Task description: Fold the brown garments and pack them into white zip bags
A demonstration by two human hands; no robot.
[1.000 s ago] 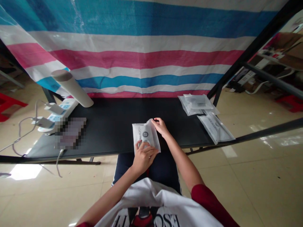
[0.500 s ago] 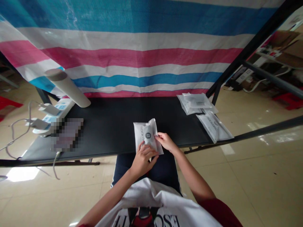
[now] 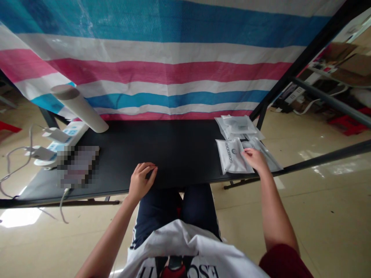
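"Setting that printed white pouch [image 3: 233, 156] down, or picking it up: which would you say?"

"Setting it down, I'd judge. It's towards the right end of the black counter [image 3: 179, 150], its right side overlapping another pouch [image 3: 271, 161], with the back pouches [image 3: 237, 125] just behind. I can't tell from here whether it lies quite flat."

"How are the fingers on it?"

"Those of the right hand [image 3: 255, 159] pinch its right edge. The left hand [image 3: 142, 179] is well apart, near the front edge, its fingers loosely curled with nothing between them that I can see."

"So what would the next move call for?"

"A clean let-go, I think: parting the right fingers and lifting away, so the pouch underneath isn't dragged along."

"And room?"

"The wide middle stretch, between the left hand and the pouches. Mind the front edge, though; the printed one sits close to it. The overlapped one reaches the corner by the dark rail [image 3: 333, 155]. Along the back hangs a striped sheet [image 3: 174, 69], and the left end is taken by a bottle [image 3: 82, 112], a power strip [image 3: 75, 131] and a flat device [image 3: 78, 166]."
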